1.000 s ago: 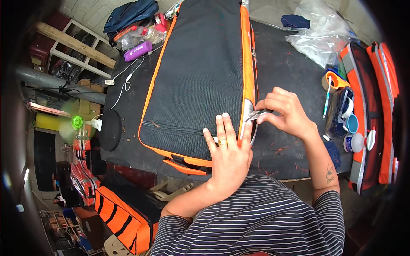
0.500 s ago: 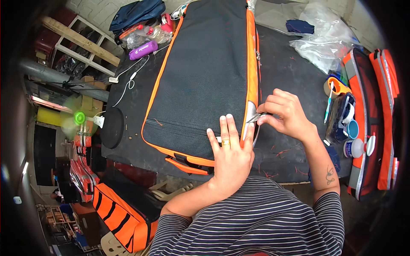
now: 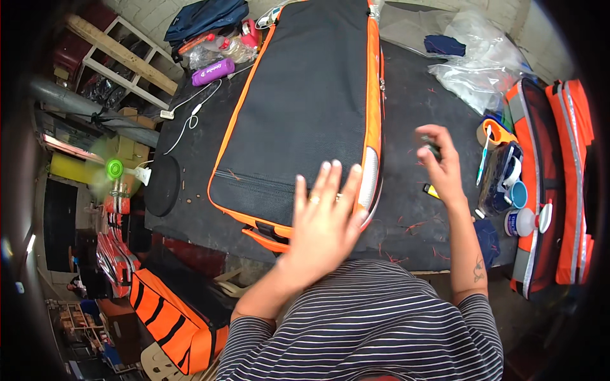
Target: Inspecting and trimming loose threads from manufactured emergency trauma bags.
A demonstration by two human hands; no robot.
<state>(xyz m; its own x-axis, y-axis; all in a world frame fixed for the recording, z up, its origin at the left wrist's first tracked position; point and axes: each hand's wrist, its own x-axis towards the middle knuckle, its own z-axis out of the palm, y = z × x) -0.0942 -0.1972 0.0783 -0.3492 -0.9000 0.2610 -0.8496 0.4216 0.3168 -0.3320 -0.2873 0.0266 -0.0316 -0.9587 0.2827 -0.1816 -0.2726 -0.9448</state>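
Observation:
A large black bag [image 3: 305, 95] with orange piping lies flat on the dark table. My left hand [image 3: 324, 216] rests on its near right corner, fingers spread over the mesh cloth near the zipper [image 3: 260, 183]. A grey-white reflective strip [image 3: 368, 178] shows on the bag's right edge beside my fingers. My right hand [image 3: 445, 165] is raised over the table to the right of the bag, apart from it. Its fingers curl round small thread snips [image 3: 429, 147], which are blurred and partly hidden.
A yellow-and-black tool [image 3: 432, 190] and orange thread scraps lie below my right hand. On the right stand a tape roll [image 3: 499, 132], a toothbrush [image 3: 484, 155], a blue cup [image 3: 518, 193], a white bottle [image 3: 522, 222] and orange bags [image 3: 565, 178]. A purple bottle [image 3: 213, 72] lies at far left.
My right hand has moved right, away from the bag's edge, with the snips. My left hand has shifted slightly left, uncovering more of the strip. The yellow-and-black tool now shows.

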